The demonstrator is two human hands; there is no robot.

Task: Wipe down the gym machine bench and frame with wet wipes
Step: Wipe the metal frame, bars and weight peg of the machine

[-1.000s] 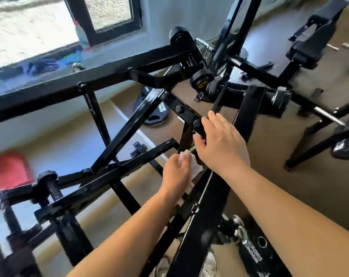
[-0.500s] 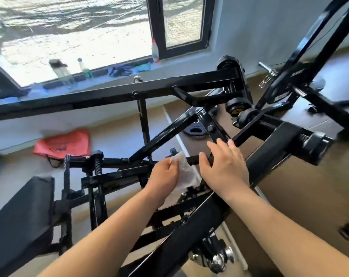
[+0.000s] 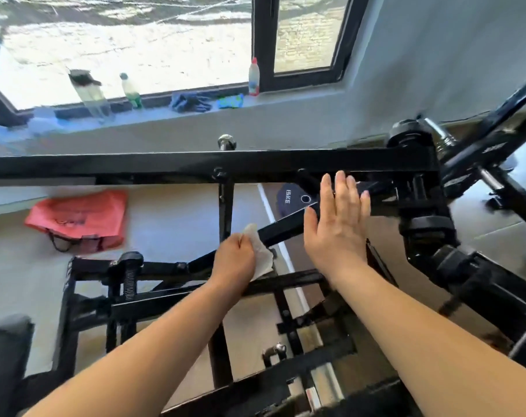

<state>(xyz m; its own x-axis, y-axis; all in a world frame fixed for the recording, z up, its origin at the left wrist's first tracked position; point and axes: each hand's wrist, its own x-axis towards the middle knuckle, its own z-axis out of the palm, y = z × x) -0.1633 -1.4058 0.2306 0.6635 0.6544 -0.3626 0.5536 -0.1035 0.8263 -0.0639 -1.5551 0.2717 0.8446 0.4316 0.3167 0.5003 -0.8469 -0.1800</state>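
The machine frame (image 3: 165,167) is showing glossy black-painted metal, with a chromed knob (image 3: 226,142) shining bright on it. The white wet wipe (image 3: 260,254) is looking thin, crumpled and papery. The red bag (image 3: 78,216) is lying matt and cloth-like.

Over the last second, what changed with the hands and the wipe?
The right hand came off the slanted bar it was curled over and rose toward the top bar, its fingers now straight. I cannot tell whether it touches anything. The left hand still grips the wipe at the slanted bar.
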